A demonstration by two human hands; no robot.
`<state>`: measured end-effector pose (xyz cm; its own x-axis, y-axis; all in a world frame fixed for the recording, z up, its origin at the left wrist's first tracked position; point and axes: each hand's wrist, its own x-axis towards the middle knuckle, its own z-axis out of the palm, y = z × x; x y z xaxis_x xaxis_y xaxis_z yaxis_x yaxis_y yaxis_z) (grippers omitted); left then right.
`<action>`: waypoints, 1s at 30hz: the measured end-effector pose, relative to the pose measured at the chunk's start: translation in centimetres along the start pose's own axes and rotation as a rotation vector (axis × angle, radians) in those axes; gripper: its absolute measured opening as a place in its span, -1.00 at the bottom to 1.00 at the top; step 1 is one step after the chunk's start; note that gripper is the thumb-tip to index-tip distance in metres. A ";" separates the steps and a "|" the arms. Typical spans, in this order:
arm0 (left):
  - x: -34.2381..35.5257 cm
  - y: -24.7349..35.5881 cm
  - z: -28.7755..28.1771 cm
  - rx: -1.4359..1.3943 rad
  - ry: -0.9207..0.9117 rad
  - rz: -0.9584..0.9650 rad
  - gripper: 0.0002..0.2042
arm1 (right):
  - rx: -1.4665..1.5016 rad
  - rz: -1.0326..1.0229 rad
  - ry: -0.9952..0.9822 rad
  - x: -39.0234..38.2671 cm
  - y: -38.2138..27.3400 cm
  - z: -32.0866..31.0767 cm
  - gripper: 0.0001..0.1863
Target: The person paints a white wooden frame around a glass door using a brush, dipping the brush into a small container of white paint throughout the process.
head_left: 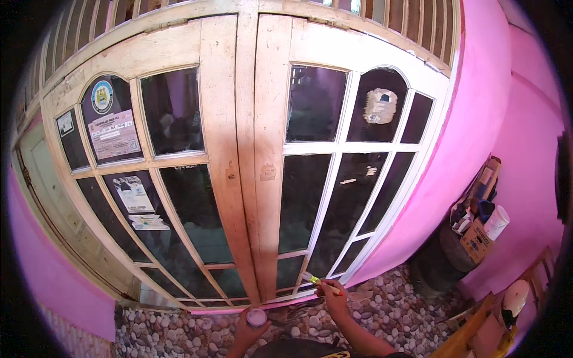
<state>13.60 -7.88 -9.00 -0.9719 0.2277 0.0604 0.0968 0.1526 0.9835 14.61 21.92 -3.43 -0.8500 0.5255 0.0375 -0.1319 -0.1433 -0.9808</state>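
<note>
My right hand [335,301] is closed round the handle of a paintbrush [313,279] with a yellow-green band. Its bristles are at the lower glazing bars of the right-hand panel [273,89]; whether they touch the wood is too small to tell. Low on the left, my left hand [243,334] grips a small round cup [256,317] with pale contents, held just in front of the panels' bottom edge. White coating covers much of the right panel's bars, while its inner upright and the left panel [218,71] show bare tan wood.
Pink wall [477,113] flanks the panels. On the right, a dark drum [439,256] carries a cardboard box [476,241], a white cup [496,222] and assorted items. Pebbled floor [382,322] lies below. Wooden pieces [471,322] lean at the lower right. Papers [113,134] are stuck on the left glass.
</note>
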 end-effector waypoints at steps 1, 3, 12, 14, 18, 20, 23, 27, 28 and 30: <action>-0.3 -0.2 0.0 -0.001 0.020 0.025 -0.28 | -0.004 -0.004 0.007 -0.4 -0.3 0.1 -0.80; -0.6 -1.1 -0.1 -0.035 0.001 0.022 -0.28 | 0.037 -0.036 0.001 -1.1 -1.0 0.0 -0.78; -1.9 1.2 0.9 -0.021 -0.042 0.031 -0.28 | 0.070 -0.022 0.062 -2.8 -4.4 -2.8 -0.77; -2.0 3.3 1.4 -0.001 -0.057 0.034 -0.29 | 0.140 0.003 0.081 -2.5 -5.3 -3.1 -0.77; -1.9 3.6 2.3 -0.006 0.023 0.030 -0.32 | 0.182 0.033 0.022 -0.6 -7.0 -2.5 -0.78; -1.5 3.9 3.5 -0.030 0.050 0.062 -0.32 | 0.203 0.033 -0.014 1.3 -7.1 -3.4 -0.79; -0.2 4.9 5.4 0.010 0.030 0.050 -0.31 | 0.234 0.006 -0.096 3.9 -8.2 -4.3 -0.81; 1.1 5.3 9.3 0.039 0.073 0.111 -0.30 | 0.242 -0.087 -0.179 6.7 -10.0 -5.7 -0.83; 1.2 5.0 10.4 0.044 0.092 0.092 -0.30 | 0.215 -0.135 -0.188 7.0 -10.7 -6.2 -0.83; 2.3 5.8 12.6 0.026 0.105 0.191 -0.31 | 0.198 -0.127 -0.233 8.2 -11.2 -7.6 -0.84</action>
<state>14.66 5.65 -5.31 -0.9522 0.1540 0.2639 0.2855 0.1415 0.9479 13.00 34.23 6.38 -0.9113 0.3466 0.2225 -0.3216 -0.2614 -0.9101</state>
